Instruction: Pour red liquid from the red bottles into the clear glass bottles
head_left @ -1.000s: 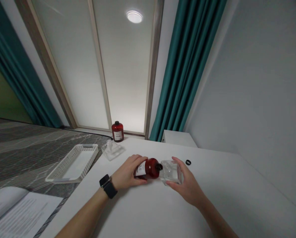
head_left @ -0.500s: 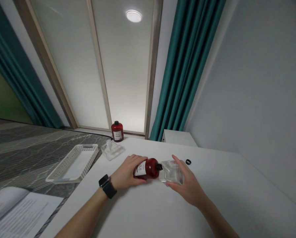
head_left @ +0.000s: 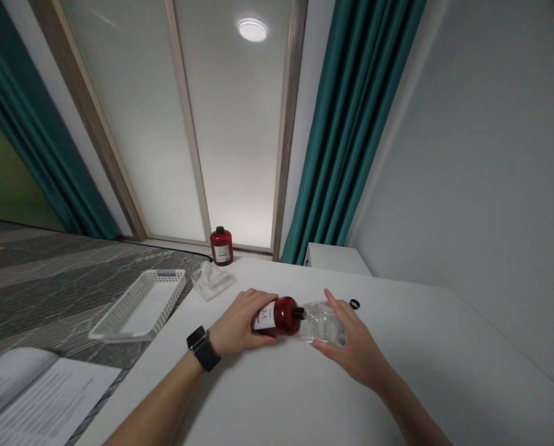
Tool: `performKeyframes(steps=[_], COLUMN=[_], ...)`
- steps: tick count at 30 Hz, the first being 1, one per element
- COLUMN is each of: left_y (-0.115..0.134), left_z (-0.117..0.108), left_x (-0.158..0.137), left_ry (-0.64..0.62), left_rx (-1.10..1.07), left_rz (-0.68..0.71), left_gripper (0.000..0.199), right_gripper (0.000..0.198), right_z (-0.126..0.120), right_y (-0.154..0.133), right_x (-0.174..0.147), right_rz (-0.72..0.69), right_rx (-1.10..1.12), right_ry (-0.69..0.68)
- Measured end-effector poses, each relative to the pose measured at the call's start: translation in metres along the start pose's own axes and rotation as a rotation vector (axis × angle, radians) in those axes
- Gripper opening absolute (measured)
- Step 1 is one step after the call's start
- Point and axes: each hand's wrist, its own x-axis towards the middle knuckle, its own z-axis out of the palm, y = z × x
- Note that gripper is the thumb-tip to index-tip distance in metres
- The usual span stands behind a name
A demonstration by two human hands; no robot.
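Note:
My left hand (head_left: 237, 322), with a dark watch on its wrist, grips a dark red bottle (head_left: 279, 314) with a white label, tipped on its side above the white table (head_left: 444, 371). The bottle's black neck points right into a clear glass container (head_left: 322, 323). My right hand (head_left: 353, 344) holds that container, tilted toward the bottle's mouth. A small black ring-shaped cap (head_left: 354, 304) lies on the table just behind my right hand.
A second red bottle (head_left: 221, 246) stands upright at the table's far edge. Beside it lies a clear plastic piece (head_left: 212, 280). A white slotted tray (head_left: 140, 305) sits to the left, open papers (head_left: 30, 396) at bottom left. Teal curtains hang behind.
The glass container has tilted further toward the red bottle's neck in my right hand. My left hand and the bottle have stayed almost in place.

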Motion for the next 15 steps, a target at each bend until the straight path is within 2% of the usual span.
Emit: performKeyframes(steps=[15], left_y=[0.000], left_z=[0.002], left_x=[0.000], left_ry=[0.022], left_rx=[-0.008], left_rz=[-0.001], left_gripper=[0.073], right_gripper=[0.089], right_z=[-0.014], right_y=[-0.010], right_x=[0.009], right_rz=[-0.025], right_rx=[-0.057], right_ry=[-0.077])
